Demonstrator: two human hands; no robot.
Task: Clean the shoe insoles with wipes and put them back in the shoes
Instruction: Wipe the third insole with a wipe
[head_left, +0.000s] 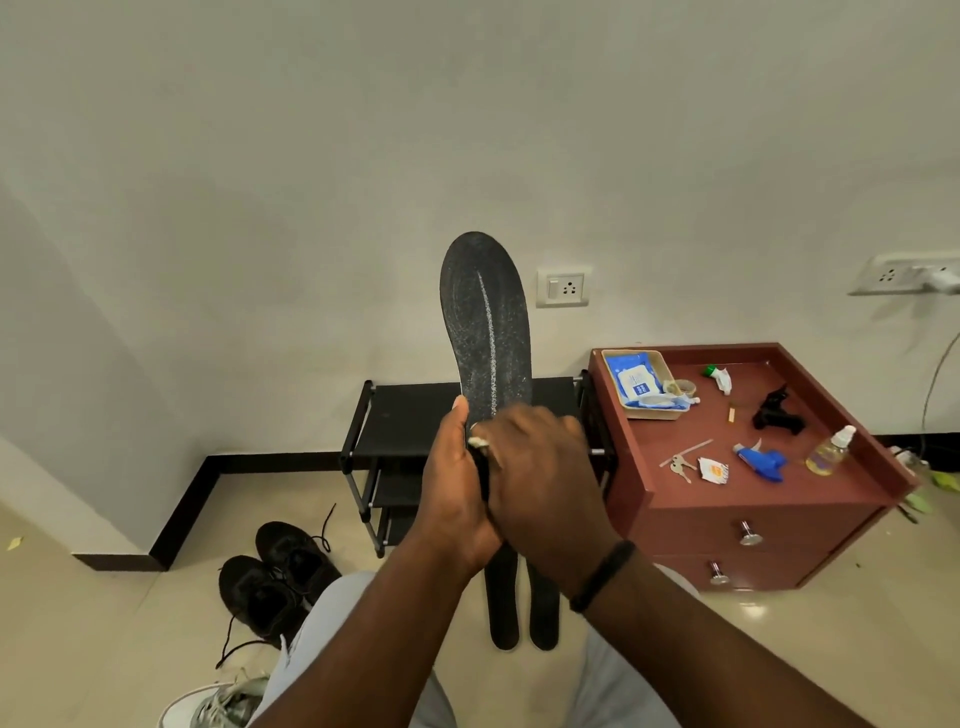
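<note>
insole (485, 317): dark, speckled, held upright in front of me, toe end up, pale streak down its middle; heel end hidden behind my hands.
left hand (457, 493): grip closed round the insole's lower left edge, thumb lying up along that edge.
right hand (540, 478): laid over the insole's lower part, fingers curled; motion-blurred, black band on the wrist.
wipe (480, 444): small whitish scrap showing at my right fingertips, against the insole. Looks pinched there, mostly hidden.
other insoles (522, 608): two dark ones lying side by side on the floor, below my hands, between my knees.
black shoes (275, 577): pair on the floor to my left, side by side, laces loose and trailing.
light shoe (213, 704): grey-white one at bottom left, partly cut off by the frame.
shoe rack (405, 415): black, against the wall, right behind the held insole.
bench (727, 499): reddish-brown drawer unit just right of the rack, two metal knobs on the front.
wipes pack (634, 382): blue and white, in a tan tray (670, 371) at the bench's back left corner.
bench top, rest: keys (680, 465), blue spray head (763, 460), small bottle of yellowish liquid (828, 452), black object (776, 413) I can't identify.
wall: white socket plate (563, 287) just right of the insole's upper part.
</note>
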